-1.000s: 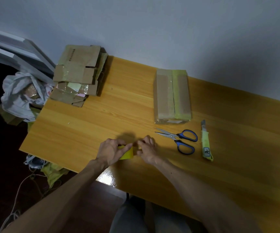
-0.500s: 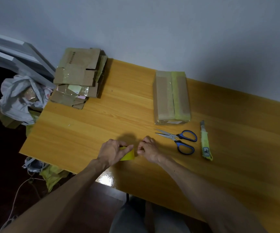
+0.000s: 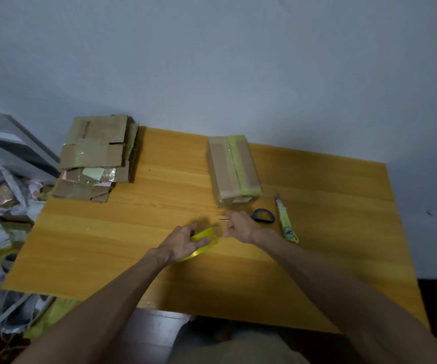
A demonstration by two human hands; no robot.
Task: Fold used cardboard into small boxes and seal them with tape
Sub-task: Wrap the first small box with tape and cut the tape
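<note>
Wooden surface [image 3: 107, 245] below, left hand [image 3: 183, 243] fingers clamped round the tape roll [image 3: 204, 236], right hand [image 3: 241, 227] apparently pinching its loose end [image 3: 219, 231]: best drawn out steadily, flat, untwisted.

Both my bare forearms reach forward from the lower corners and converge toward each other. My left hand [image 3: 183, 243] grips the yellow tape roll [image 3: 203, 235], fingers and thumb curled across it. My right hand [image 3: 241, 226] sits just beside it, fingers bunched toward the thumb; blur hides whether they pinch anything.
</note>
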